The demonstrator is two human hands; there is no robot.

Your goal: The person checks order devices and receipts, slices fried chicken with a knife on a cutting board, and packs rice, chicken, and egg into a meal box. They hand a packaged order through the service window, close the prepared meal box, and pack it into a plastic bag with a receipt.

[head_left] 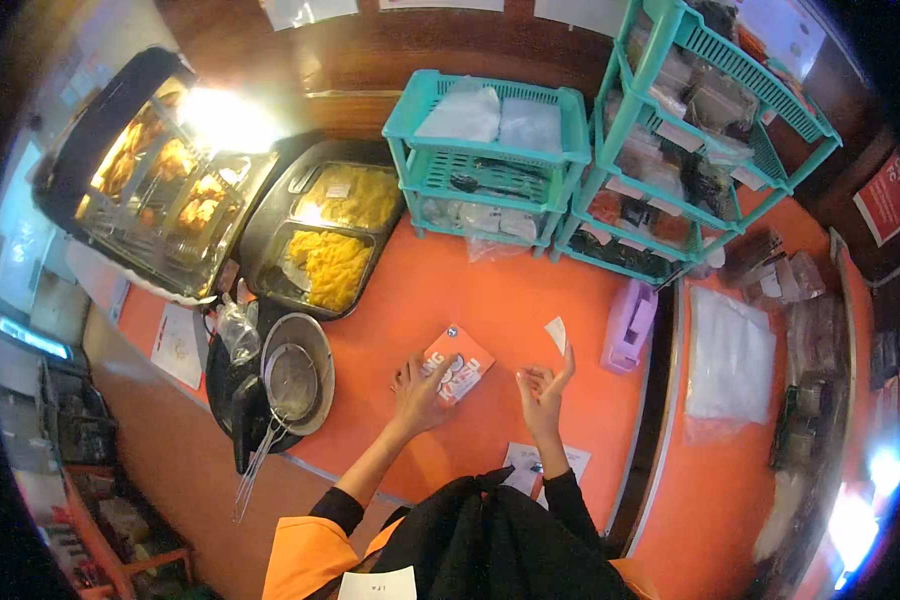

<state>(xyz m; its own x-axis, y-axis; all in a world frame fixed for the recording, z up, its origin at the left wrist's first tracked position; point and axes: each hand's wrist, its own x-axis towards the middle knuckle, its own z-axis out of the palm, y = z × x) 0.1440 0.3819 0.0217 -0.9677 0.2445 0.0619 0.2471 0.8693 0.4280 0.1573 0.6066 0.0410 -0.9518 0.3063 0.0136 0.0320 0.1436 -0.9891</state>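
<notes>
My left hand (419, 402) lies over a flat orange packet (470, 376) with white printing, pressing it to the orange tabletop with its fingers spread across its left part. To the right, my right hand (543, 395) is raised with the index finger stretched out and the other fingers half curled. At that index fingertip sits a small white strip (556, 333), which looks stuck to or held by the finger. A lilac tape dispenser (629, 326) stands right of this hand. Below my right wrist, a printed white paper (518, 461) is partly covered by my arm.
Far left stands a lit glass food warmer (170, 185). Beside it is a black tray (264, 262) of yellow food. Sieves (316, 405) lie on the left edge. Teal racks (490, 155) line the back. Clear bags (730, 355) lie on the right counter.
</notes>
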